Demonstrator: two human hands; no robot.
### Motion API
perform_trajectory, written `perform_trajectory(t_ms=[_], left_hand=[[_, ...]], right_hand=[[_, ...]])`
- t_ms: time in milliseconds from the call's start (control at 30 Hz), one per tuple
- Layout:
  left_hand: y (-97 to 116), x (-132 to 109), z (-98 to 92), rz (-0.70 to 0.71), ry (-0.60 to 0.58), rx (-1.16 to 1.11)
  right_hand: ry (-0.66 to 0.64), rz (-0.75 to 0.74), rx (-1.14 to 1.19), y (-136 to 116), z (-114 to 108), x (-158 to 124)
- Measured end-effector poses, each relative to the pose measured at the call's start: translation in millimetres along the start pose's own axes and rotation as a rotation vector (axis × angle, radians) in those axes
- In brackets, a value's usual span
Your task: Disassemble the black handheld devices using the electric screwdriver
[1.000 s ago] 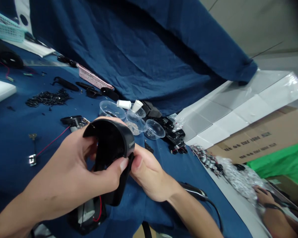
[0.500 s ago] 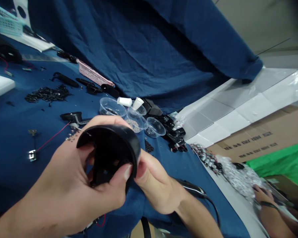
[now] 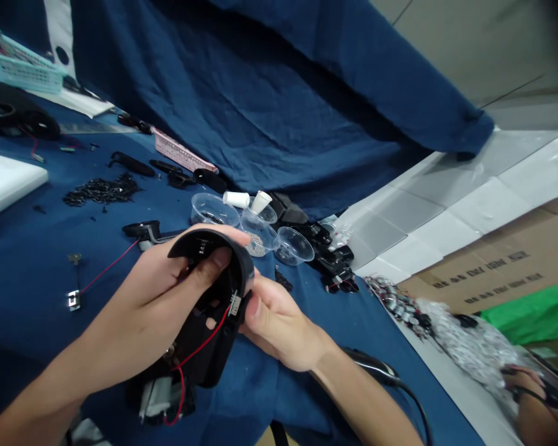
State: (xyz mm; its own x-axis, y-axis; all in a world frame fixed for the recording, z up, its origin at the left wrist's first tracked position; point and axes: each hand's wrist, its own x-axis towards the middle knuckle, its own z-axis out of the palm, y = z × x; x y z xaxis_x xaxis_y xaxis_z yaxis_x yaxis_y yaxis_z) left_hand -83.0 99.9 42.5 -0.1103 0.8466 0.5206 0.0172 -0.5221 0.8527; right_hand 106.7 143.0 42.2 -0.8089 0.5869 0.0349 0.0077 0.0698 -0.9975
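Note:
Between my hands is a black plastic housing [image 3: 216,353] with a curved, cup-like rim at its top, tilted so that its inside faces me. My left hand [image 3: 139,310] grips it from the left, thumb pressed inside the rim. My right hand [image 3: 283,322] is closed on its right edge, thumb near a small metal-and-white part [image 3: 235,305] at the rim. From that part a red wire [image 3: 204,342] runs down across the housing to a silver, motor-like cylinder [image 3: 157,395] at the lower end. My left fingers are partly hidden behind the housing.
Clear plastic bowls [image 3: 294,246] with small parts stand beyond my hands. A pile of black screws [image 3: 102,189] and a small wired metal part [image 3: 74,300] lie left. A black corded tool [image 3: 372,364] lies right. Another person's hand [image 3: 523,378] is at far right.
The housing has turned in my hands, bringing its wired inside and red wire into sight. My left thumb has moved up inside the rim. The view has shifted slightly.

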Motion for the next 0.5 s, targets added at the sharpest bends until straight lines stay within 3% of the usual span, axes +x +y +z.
perform_trajectory(t_ms=[133, 233, 400, 500], left_hand=[[-1.6, 3.1, 0.9, -0.070, -0.028, 0.016], [-6.3, 1.6, 4.2, -0.071, 0.053, 0.076], [-14.8, -2.0, 7.7, 0.229, 0.419, 0.553], [-21.5, -2.5, 1.2, 0.464, 0.394, 0.817]], right_hand=[[0.026, 0.041, 0.159, -5.2, 6.5, 0.4], [0.101, 0.076, 0.218, -6.5, 7.4, 4.7], [0.147, 0.063, 0.238, 0.1, -3.1, 12.8], [0.161, 0.067, 0.230, 6.1, -6.1, 12.3]])
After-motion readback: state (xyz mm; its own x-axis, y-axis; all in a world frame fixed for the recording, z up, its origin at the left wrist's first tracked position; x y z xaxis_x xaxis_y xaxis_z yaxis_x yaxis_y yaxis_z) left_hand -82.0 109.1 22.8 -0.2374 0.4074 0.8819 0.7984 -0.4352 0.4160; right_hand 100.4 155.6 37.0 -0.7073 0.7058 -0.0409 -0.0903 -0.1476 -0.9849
